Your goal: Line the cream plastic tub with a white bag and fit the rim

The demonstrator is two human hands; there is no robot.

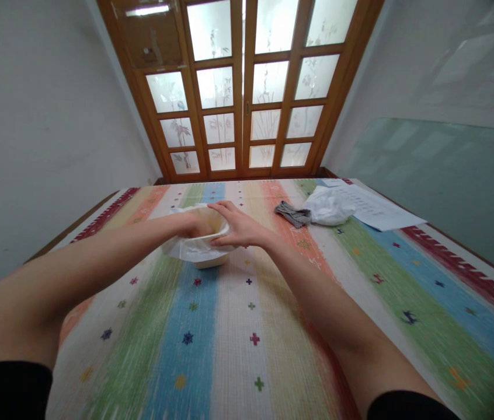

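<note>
A striped cloth (229,326) covers one table, its stripes running near to far. Far right lie one sheet of paper (374,207), one white bag (330,205) and one grey rag (293,214). At centre-left sits one round white bowl (210,261), mouth upward, lined with a plastic sheet (181,248). The left hand (194,224) reaches inside, its grip hidden; the right hand (238,224) lies open-fingered on the rim.

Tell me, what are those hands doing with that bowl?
A person works at a white bowl on a striped, colourful cloth. The left hand is tucked into a thin plastic bag lining the bowl, and the right hand lies flat on its rim. Further off lie a grey cloth, another white bag and some papers.
</note>
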